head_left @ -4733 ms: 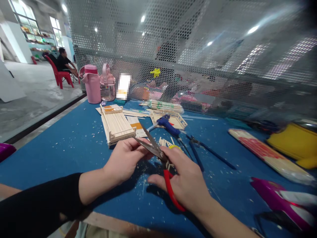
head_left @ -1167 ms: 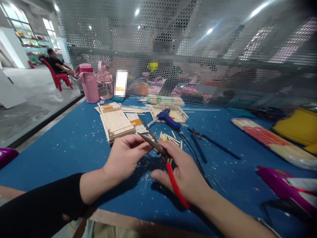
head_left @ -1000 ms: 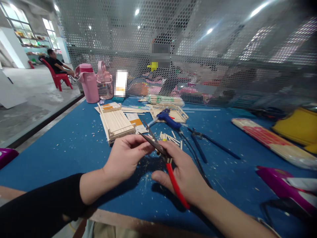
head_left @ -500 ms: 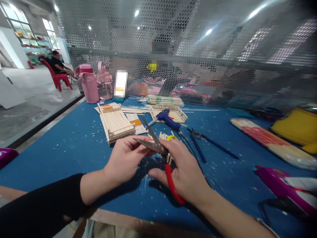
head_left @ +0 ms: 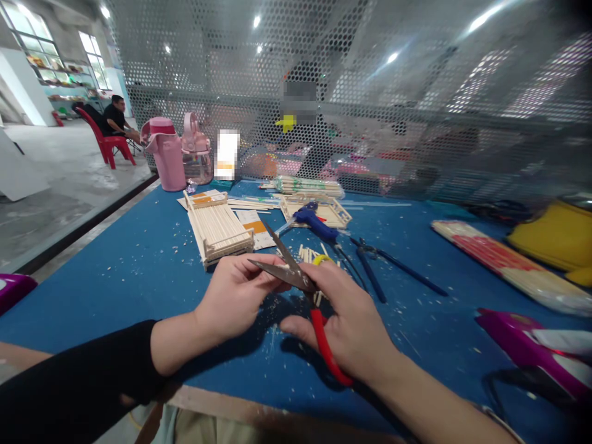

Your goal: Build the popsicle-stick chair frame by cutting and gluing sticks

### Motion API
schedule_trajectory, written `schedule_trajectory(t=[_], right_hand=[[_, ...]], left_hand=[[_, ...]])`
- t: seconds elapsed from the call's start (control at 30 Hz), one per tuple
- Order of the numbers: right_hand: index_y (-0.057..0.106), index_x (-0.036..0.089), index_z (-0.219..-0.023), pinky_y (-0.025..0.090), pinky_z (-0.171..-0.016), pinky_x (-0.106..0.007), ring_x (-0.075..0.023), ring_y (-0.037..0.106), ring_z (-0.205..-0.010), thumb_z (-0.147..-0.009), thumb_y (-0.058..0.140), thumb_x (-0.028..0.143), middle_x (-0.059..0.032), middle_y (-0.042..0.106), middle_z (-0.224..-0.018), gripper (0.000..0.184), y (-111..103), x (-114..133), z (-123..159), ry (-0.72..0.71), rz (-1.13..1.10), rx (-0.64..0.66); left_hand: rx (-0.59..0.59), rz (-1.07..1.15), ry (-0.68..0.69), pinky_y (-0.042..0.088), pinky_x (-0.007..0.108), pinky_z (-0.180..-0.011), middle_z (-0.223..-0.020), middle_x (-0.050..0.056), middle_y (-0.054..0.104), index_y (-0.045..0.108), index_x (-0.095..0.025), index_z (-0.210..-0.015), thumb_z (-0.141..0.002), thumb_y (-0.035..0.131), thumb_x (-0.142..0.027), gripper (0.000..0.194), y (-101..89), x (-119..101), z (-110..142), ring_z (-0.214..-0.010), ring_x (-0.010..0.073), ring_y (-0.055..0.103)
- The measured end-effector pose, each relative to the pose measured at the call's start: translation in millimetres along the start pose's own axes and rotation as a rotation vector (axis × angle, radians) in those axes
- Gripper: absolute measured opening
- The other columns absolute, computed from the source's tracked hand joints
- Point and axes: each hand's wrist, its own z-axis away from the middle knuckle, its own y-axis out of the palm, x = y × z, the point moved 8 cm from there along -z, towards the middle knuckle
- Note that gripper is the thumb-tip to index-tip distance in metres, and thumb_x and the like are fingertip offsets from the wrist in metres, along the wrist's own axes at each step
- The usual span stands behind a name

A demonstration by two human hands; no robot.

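My right hand [head_left: 354,317] is closed round the red handles of a pair of scissors [head_left: 298,279], whose blades are spread and point up and to the left. The fingers of my left hand [head_left: 231,302] are pinched together right at the blades. A pale bit of a small wooden stick [head_left: 285,267] shows between the blades there; the rest of it is hidden by fingers and metal. Just beyond my left hand stands a small bed-like frame of wooden sticks [head_left: 217,225]. Cut stick pieces [head_left: 308,253] lie behind the scissors.
A blue glue gun [head_left: 317,223] rests by a second stick frame [head_left: 340,213]. Dark-blue-handled pliers [head_left: 370,271] and a bag of sticks [head_left: 504,265] lie to the right. A pink flask [head_left: 169,157] stands at the back left, before a perforated metal screen [head_left: 393,92].
The scissor blades have spread wider than about a second ago, and the pale stick bit now shows between them. My hands stay nearly in place. The view has shifted slightly since the earliest frame.
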Motion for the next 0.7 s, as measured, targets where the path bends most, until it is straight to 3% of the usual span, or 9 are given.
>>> schedule_trajectory(t=[0.23,0.4,0.5,0.7], right_hand=[[0.060,0.018,-0.102,0.053,-0.065,-0.030,-0.0197,0.065,-0.075,-0.077,0.057,0.061,-0.0079,0.068,-0.085,0.050,2.1,-2.9,0.2,0.057,-0.109,0.022],[0.060,0.020,-0.097,0.049,-0.049,-0.025,-0.0136,0.059,-0.054,-0.079,0.064,0.045,-0.0010,0.066,-0.070,0.032,2.3,-23.2,0.0,0.346,-0.294,-0.020],[0.056,0.022,-0.100,0.053,-0.055,-0.026,-0.0142,0.062,-0.061,-0.073,0.071,0.040,-0.0013,0.068,-0.077,0.036,-1.4,-36.0,2.9,0.505,-0.485,-0.145],[0.056,0.022,-0.096,0.057,-0.062,-0.027,-0.0142,0.066,-0.065,-0.071,0.073,0.029,-0.0008,0.069,-0.075,0.031,3.1,-34.5,3.8,0.540,-0.706,-0.142]], left_hand=[[0.001,-0.065,-0.010,0.046,0.020,-0.059,-0.060,0.001,0.063,0.067,-0.011,-0.063,-0.072,0.068,-0.016,0.010,-2.3,2.2,-0.9,-0.058,0.0088,0.055],[0.004,0.079,-0.154,0.047,0.021,-0.060,-0.059,-0.001,0.061,0.064,-0.012,-0.067,-0.065,0.079,-0.035,0.028,0.0,15.8,-3.2,-0.056,0.0081,0.056],[0.056,0.091,-0.251,0.046,0.023,-0.059,-0.058,-0.002,0.059,0.062,-0.011,-0.067,-0.057,0.080,-0.048,0.042,4.5,28.1,-2.6,-0.053,0.0075,0.054],[0.144,0.006,-0.326,0.042,0.023,-0.056,-0.056,-0.002,0.057,0.063,-0.010,-0.067,-0.058,0.077,-0.053,0.046,12.0,40.8,1.7,-0.051,0.0061,0.051]])
